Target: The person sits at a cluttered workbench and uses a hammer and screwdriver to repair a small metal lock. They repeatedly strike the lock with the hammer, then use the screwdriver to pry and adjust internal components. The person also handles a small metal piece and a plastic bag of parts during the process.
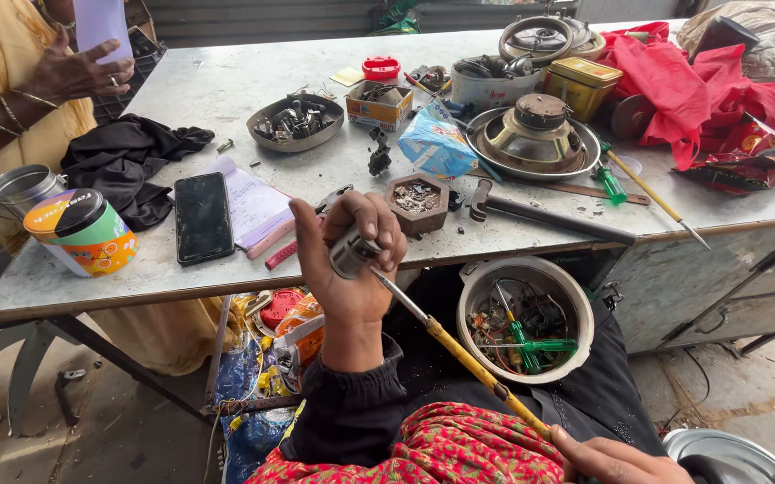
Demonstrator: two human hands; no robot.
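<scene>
My left hand [350,260] is raised in front of the table edge, closed around a small silvery metal part [352,252]. My right hand [616,459], low at the bottom right, holds the yellow handle of a long screwdriver [468,357]. Its metal tip reaches up to the part in my left hand. A white bowl [475,289] with green-handled screwdrivers and wires sits on my lap just right of the tool.
The grey metal table [226,90] carries a black phone [202,217], a hammer [540,215], a speaker in a metal dish [535,134], a tray of small parts [296,121], boxes and red cloth [692,81]. Another person's hand [78,70] gestures at the far left.
</scene>
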